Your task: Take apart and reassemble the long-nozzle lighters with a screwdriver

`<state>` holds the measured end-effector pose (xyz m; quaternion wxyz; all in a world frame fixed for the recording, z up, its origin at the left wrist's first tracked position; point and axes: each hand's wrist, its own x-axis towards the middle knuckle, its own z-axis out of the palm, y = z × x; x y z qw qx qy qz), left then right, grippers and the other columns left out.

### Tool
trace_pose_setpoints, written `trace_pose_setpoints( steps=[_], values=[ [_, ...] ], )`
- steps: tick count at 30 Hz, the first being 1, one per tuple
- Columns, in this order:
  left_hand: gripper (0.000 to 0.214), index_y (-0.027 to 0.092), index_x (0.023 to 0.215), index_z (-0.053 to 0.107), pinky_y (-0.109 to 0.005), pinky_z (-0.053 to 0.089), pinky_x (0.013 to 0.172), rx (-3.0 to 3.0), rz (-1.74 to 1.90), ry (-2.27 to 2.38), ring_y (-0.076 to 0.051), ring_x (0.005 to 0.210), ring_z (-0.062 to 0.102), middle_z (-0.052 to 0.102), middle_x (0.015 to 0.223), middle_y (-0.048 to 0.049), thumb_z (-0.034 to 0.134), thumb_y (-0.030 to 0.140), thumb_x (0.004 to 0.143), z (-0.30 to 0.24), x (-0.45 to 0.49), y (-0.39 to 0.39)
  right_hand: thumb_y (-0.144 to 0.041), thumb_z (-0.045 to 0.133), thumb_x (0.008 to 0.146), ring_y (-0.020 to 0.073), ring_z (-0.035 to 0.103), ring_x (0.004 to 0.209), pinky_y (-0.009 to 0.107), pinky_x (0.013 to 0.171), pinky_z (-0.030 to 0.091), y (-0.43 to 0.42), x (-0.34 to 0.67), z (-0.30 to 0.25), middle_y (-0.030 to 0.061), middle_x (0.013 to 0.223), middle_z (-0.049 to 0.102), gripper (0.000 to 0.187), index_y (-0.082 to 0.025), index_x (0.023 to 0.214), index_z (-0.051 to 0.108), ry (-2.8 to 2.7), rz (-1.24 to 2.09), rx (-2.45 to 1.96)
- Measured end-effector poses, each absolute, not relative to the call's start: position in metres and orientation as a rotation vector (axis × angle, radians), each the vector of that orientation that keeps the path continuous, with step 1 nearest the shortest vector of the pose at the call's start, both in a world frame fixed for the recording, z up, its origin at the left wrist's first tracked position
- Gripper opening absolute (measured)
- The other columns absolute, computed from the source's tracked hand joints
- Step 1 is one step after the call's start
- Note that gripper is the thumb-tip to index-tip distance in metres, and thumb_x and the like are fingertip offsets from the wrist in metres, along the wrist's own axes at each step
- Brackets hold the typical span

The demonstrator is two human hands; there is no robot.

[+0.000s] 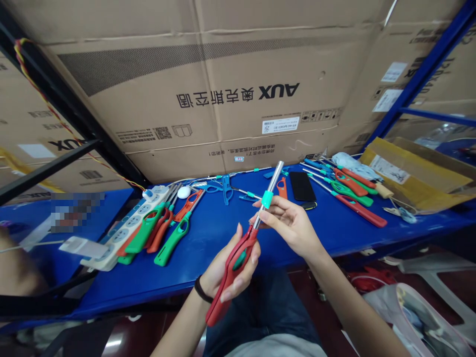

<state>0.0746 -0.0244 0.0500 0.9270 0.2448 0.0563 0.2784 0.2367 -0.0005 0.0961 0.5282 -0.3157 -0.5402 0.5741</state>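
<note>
I hold a long-necked lighter with a red handle (232,270), a silver metal tube (273,181) and a teal collar (267,199) above the blue table (208,258). My left hand (226,275) is wrapped round the red handle. My right hand (288,220) pinches the metal tube just below the teal collar. The lighter tilts up and to the right.
A pile of green and red lighters (159,228) lies beside a white power strip (126,228) at the left. More lighters (349,191) and a black phone (302,186) lie at the right, near an open cardboard box (416,173). Large cartons (230,89) stand behind.
</note>
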Motion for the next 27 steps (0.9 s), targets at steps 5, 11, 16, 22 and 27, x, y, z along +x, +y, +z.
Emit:
trace_pose_setpoints(
  steps=[5, 11, 16, 22, 27],
  values=[
    [0.057, 0.014, 0.079, 0.052, -0.012, 0.029, 0.021, 0.531, 0.555, 0.143, -0.006, 0.018, 0.037, 0.054, 0.041, 0.0015, 0.023, 0.061, 0.093, 0.0494, 0.0746, -0.0244, -0.038, 0.07, 0.078, 0.0208, 0.072, 0.08, 0.034, 0.076, 0.06, 0.0, 0.2371, 0.0963, 0.0027, 0.079, 0.072, 0.025, -0.019, 0.094, 0.065, -1.302, 1.364, -0.769],
    [0.059, 0.014, 0.08, 0.054, -0.012, 0.029, 0.02, 0.548, 0.559, 0.13, -0.006, 0.019, 0.037, 0.054, 0.041, 0.0014, 0.02, 0.06, 0.093, 0.0498, 0.0766, -0.0239, -0.038, 0.071, 0.077, 0.0201, 0.071, 0.079, 0.031, 0.074, 0.06, 0.0023, 0.2369, 0.0948, 0.0029, 0.078, 0.072, 0.026, -0.018, 0.091, 0.065, -1.309, 1.333, -0.782],
    [0.052, 0.015, 0.081, 0.051, -0.011, 0.027, 0.021, 0.615, 0.59, 0.237, -0.006, 0.018, 0.034, 0.049, 0.039, 0.0052, 0.027, 0.059, 0.093, 0.0533, 0.0768, -0.024, -0.037, 0.072, 0.076, 0.0198, 0.071, 0.079, 0.032, 0.075, 0.061, 0.0026, 0.2373, 0.094, 0.0018, 0.076, 0.071, 0.024, -0.019, 0.089, 0.063, -1.281, 1.31, -0.773],
    [0.049, 0.015, 0.074, 0.051, -0.012, 0.029, 0.023, 0.728, 0.612, 0.442, -0.007, 0.021, 0.038, 0.047, 0.037, 0.0052, 0.038, 0.059, 0.09, 0.0575, 0.075, -0.0219, -0.037, 0.073, 0.075, 0.0209, 0.072, 0.078, 0.035, 0.079, 0.059, -0.0006, 0.2397, 0.0915, 0.0027, 0.076, 0.073, 0.025, -0.019, 0.089, 0.063, -1.297, 1.283, -0.785],
    [0.048, 0.013, 0.072, 0.054, -0.013, 0.031, 0.024, 0.724, 0.568, 0.479, -0.008, 0.026, 0.046, 0.055, 0.045, 0.0016, 0.043, 0.056, 0.089, 0.0568, 0.0746, -0.0204, -0.035, 0.072, 0.076, 0.0208, 0.072, 0.079, 0.032, 0.075, 0.059, -0.0068, 0.2407, 0.0892, 0.0036, 0.08, 0.074, 0.024, -0.02, 0.092, 0.062, -1.288, 1.205, -0.822]
  ],
)
